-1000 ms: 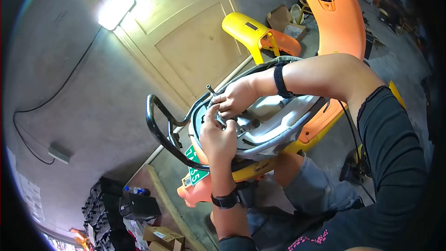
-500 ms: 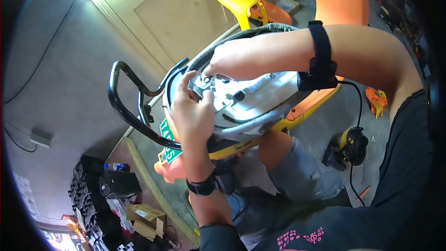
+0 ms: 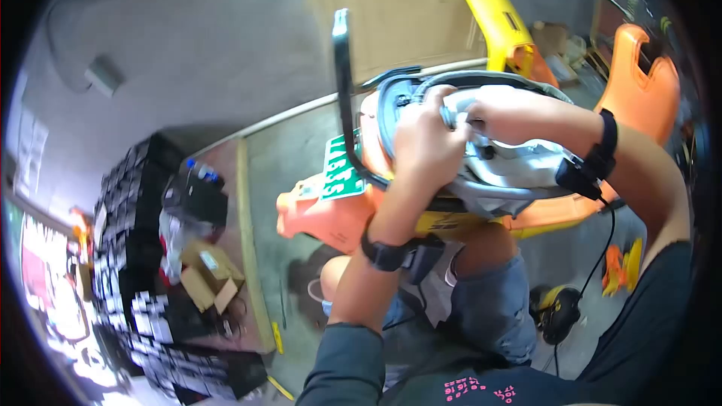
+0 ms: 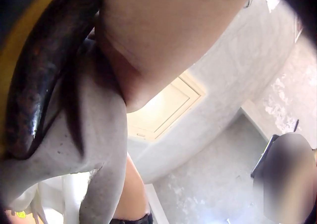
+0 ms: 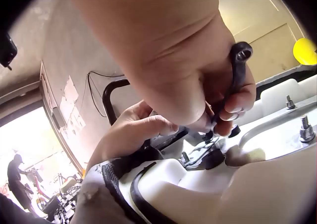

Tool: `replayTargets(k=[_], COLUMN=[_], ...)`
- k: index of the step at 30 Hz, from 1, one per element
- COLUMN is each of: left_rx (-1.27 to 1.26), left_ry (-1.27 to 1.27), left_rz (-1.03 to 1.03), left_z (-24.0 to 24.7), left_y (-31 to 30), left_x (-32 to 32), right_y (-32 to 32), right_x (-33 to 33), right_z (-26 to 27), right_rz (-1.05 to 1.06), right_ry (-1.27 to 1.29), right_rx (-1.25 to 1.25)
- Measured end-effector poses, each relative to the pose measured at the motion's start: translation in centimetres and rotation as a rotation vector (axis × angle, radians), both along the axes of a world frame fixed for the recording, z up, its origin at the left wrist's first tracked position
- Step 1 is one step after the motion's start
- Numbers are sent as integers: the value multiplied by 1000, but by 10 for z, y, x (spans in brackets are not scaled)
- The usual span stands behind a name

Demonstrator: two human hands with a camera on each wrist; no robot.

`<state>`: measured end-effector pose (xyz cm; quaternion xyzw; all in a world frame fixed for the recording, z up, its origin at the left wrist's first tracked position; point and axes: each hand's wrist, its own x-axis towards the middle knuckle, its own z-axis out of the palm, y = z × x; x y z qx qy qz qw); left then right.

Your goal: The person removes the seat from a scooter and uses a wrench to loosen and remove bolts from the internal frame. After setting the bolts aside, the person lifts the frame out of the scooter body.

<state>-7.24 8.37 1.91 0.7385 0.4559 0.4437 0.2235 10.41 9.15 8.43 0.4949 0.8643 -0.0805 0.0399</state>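
A dark ring spanner (image 5: 238,78) is gripped by my right hand (image 5: 183,70), its fingers curled round the shaft over the metal bracket (image 5: 200,152) in the oval white-and-grey shell (image 3: 519,169). In the head view the right hand (image 3: 500,114) is blurred and reaches in from the right. Beside it, my left hand (image 3: 429,143) has thumb and fingers at the shell's narrow end; what the tips touch is hidden. Its thumb side (image 5: 131,135) shows in the right wrist view. Threaded studs (image 5: 305,127) stand up from the shell.
A black tube rail (image 3: 344,90) rises left of the shell, above a green number plate (image 3: 342,165). Orange panels (image 3: 639,90) and a yellow one (image 3: 500,26) stand behind. Black crates (image 3: 124,218) and a cardboard box (image 3: 210,274) lie left; a corded tool (image 3: 558,312) is on the floor.
The head view has swung left, putting shell and hands further right in it. The left thumb and fingers, spread apart half a second ago, are now nearer the right hand.
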Motion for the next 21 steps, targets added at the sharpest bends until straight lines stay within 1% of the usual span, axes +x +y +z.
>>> replayTargets(k=[1,3,5,6,7,9,10,11,13,15,16,17,19,21], left_rx=[-37,42,-78,-76,-79,-63,-38,-28,-49,-24,-3,14,-48,-55], left_ry=[-18,-73,-28,-12,1,-26,-7,-25,46,64,92,43,72,54], left_rz=[-14,-17,-36,-22,-26,-40,-24,-14,-22,-17,-14,-31,-33,-22], left_z=[1,-1,12,14,13,13,11,9,6,4,4,1,8,14], left_y=[-1,-2,-8,-8,-8,-6,-4,-3,3,5,7,8,5,1], left_x=[-1,-1,-6,-9,-6,-5,-4,-3,-2,-3,-3,-3,-4,-3], right_y=[2,-1,-1,-5,-4,-3,-5,1,2,1,-1,1,-4,-10], right_x=[-5,-10,-6,-6,-4,-5,-7,3,2,3,0,1,-11,-17], right_z=[6,20,18,21,21,19,15,-1,-1,3,9,5,19,19], right_rz=[-78,-35,-27,-72,-73,-64,-96,-23,-94,10,-25,-14,-124,-195], right_ry=[-36,-54,-130,-85,52,56,33,58,33,88,46,50,6,-44], right_rx=[-97,-151,-130,-91,-36,-54,-66,-5,-74,-24,-39,15,-86,-100])
